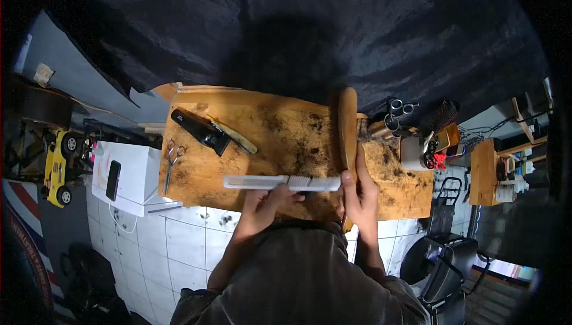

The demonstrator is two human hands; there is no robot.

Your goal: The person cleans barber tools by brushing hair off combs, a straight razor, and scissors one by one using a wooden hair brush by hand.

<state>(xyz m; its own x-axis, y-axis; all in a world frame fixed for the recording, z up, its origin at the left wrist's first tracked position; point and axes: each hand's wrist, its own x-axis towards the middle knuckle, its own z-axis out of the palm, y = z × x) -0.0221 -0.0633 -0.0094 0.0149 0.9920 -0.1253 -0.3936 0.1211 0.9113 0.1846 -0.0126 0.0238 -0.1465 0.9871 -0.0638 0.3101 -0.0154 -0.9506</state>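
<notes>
My left hand pinches a white comb along its lower edge, and dark hair clings among its teeth towards the right. The comb lies level above the wooden table. My right hand is closed around the narrow handle of a long wooden brush, which stands edge-on; its bristles cannot be made out. The comb's right end meets the thumb of my right hand. Left of the comb, a black hair clipper rests beside a straight razor with a pale handle. Scissors lie near the left edge.
Dark hair clippings litter the wooden table. On its right side stand a metal cup with scissors and a holder of small tools. A phone lies on a white box at left. Dark cloth hangs behind.
</notes>
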